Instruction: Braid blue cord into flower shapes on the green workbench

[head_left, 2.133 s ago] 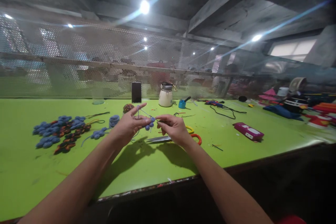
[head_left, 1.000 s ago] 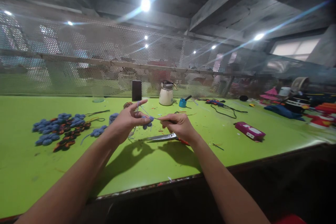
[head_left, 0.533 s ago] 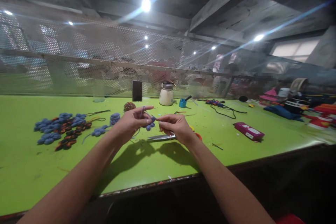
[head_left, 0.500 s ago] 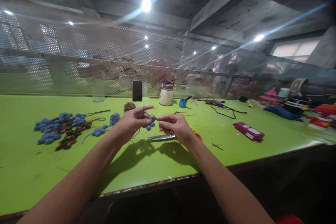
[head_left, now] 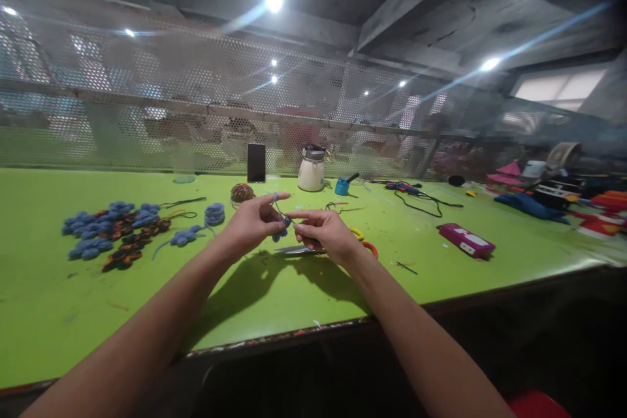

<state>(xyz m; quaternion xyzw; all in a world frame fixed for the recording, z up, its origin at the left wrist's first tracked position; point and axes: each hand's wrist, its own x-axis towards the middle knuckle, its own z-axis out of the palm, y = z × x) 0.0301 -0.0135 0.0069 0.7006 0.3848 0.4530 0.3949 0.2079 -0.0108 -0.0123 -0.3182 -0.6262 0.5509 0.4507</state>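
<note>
Between thumb and fingers my left hand pinches a small blue crochet piece, with a strand of blue yarn running over its raised index finger. Close beside it my right hand is closed on a thin crochet hook, mostly hidden by the fingers, its tip at the piece. Under the right hand lie scissors with orange and yellow handles, blades pointing left. Left of my hands sit a small blue yarn ball and a finished-looking blue crochet flower with a loose tail.
Blue and dark-orange crochet flowers are heaped at left. Behind my hands stand a multicoloured yarn ball, a phone, a cream jug and a blue pot. A purple packet and a glue gun lie to the right.
My right hand has shifted slightly, its index finger now stretched nearer the blue piece. The left hand keeps its pinch. The whole view has tilted a little downward.
</note>
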